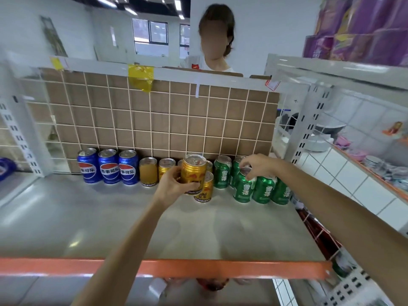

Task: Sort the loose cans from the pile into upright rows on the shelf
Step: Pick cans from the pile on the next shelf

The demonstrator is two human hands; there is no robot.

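Note:
Upright cans stand along the back of the grey shelf [110, 221]: three blue cans [109, 167] at the left, gold cans [148, 172] in the middle, several green cans [263, 189] at the right. My left hand [174, 184] grips a gold can [193, 173], held slightly tilted just above the shelf, in front of another gold can [205, 188]. My right hand [258, 165] reaches from the right and holds the top of a green can [244, 188] that stands upright in the front green row.
A brown panel behind a white wire grid [154, 120] backs the shelf. An orange strip [198, 269] edges its front. A person [216, 40] stands behind the shelving. White uprights [309, 129] flank the bay, and another shelf with goods lies to the right.

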